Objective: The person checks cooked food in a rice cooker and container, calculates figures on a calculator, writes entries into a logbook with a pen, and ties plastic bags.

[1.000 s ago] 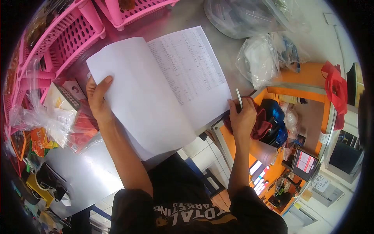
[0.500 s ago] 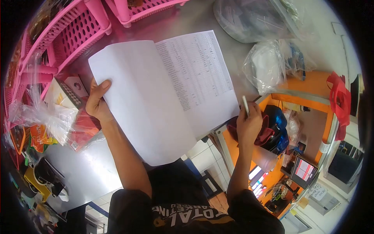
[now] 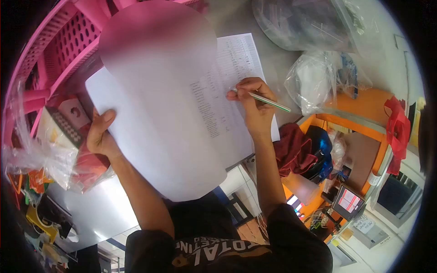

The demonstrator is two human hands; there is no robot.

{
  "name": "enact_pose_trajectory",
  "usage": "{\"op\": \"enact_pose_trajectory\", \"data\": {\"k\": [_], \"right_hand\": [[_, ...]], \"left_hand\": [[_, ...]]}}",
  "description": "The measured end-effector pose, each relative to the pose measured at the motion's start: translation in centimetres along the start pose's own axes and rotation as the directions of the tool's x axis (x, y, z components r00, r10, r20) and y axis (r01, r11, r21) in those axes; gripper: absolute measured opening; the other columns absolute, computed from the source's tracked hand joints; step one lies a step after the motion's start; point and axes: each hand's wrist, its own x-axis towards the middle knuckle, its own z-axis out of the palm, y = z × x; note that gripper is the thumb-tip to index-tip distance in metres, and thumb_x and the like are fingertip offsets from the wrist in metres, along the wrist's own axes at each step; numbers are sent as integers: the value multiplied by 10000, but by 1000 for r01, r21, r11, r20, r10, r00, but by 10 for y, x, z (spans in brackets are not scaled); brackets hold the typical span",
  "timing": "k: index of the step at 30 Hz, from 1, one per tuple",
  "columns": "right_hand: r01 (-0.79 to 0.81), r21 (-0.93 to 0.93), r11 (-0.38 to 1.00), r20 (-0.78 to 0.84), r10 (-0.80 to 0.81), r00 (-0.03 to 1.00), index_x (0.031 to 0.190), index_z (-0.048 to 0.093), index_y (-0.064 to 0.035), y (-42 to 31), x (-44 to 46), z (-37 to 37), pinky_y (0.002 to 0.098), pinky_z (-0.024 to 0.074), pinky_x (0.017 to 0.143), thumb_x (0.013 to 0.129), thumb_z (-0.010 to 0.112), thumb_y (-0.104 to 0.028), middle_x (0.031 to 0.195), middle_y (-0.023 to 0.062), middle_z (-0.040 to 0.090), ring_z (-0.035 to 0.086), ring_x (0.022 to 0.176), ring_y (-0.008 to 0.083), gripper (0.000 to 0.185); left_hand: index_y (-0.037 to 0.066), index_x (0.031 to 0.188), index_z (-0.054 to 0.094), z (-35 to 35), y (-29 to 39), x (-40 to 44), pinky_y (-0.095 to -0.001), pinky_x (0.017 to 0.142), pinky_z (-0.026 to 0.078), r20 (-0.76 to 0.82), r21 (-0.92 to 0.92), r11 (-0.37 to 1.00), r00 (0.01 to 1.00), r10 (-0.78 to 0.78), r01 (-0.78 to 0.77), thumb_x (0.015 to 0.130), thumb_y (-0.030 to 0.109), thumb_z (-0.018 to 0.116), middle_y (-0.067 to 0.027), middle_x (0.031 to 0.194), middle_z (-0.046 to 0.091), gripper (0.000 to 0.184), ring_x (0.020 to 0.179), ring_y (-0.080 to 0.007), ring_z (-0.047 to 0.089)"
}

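My left hand (image 3: 101, 132) grips the left edge of a stack of white paper sheets (image 3: 159, 154), its thumb pressed on top. The upper sheet is turned over and blank on the side I see. Beneath it shows a printed list (image 3: 239, 54) with rows of small text, too small to read. A pen (image 3: 271, 102), pale with a green stripe, is held in the fingers of my right hand (image 3: 256, 104), which is over the right side of the printed list. A round blur covers the upper part of the papers.
Pink plastic baskets (image 3: 68, 45) stand at upper left, with a clear bag of boxes (image 3: 68, 141) below them. Clear plastic bags (image 3: 312, 77) lie at upper right. An orange shelf (image 3: 359, 102) holds a dark red cloth (image 3: 296, 150) and a small screen (image 3: 349, 201).
My right hand has moved left and up with the pen, from beside the papers to over the printed list. My left hand and the papers have shifted slightly left and down.
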Motion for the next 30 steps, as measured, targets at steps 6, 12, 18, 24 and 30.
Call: {"op": "enact_pose_trajectory", "data": {"k": [6, 12, 18, 24, 30], "right_hand": [[60, -119, 991, -212, -84, 974, 896, 575, -16, 18, 30, -47, 288, 590, 709, 836, 686, 95, 838, 65, 649, 679, 757, 143, 168], [103, -248, 963, -177, -150, 973, 859, 573, -40, 30, 46, -57, 230, 510, 667, 774, 710, 79, 825, 46, 651, 610, 719, 91, 201], [154, -312, 937, -124, -201, 972, 851, 574, -55, 29, 46, -56, 223, 489, 690, 753, 726, 72, 837, 38, 642, 594, 751, 77, 221], [226, -335, 915, -43, -254, 966, 873, 547, -39, 33, 44, -61, 259, 551, 617, 793, 672, 147, 852, 55, 603, 601, 683, 116, 237], [216, -367, 905, -88, -265, 960, 840, 564, -66, 25, 43, -54, 212, 461, 652, 752, 738, 54, 831, 22, 629, 565, 706, 56, 229]], "left_hand": [[-11, 723, 699, -16, -10, -3, -524, 839, 592, 44, 161, 959, 973, 227, -231, 705, -93, 619, -318, 1089, 688, 116, 908, -393, 683], [14, 664, 700, -7, -6, -2, -541, 768, 599, 40, 213, 940, 963, 265, -268, 675, -78, 626, -333, 1084, 690, 119, 885, -421, 681], [5, 711, 702, -1, -6, -4, -540, 753, 606, 108, 269, 883, 923, 368, -384, 727, -70, 617, -348, 1094, 684, 114, 869, -423, 684], [0, 726, 671, -24, -11, -3, -535, 740, 615, 175, 334, 839, 903, 392, -429, 778, -50, 603, -318, 1046, 694, 99, 864, -423, 689], [22, 721, 681, -4, -1, -5, -537, 738, 616, 202, 387, 825, 910, 361, -413, 786, -39, 622, -310, 1039, 695, 107, 864, -420, 691]]}}
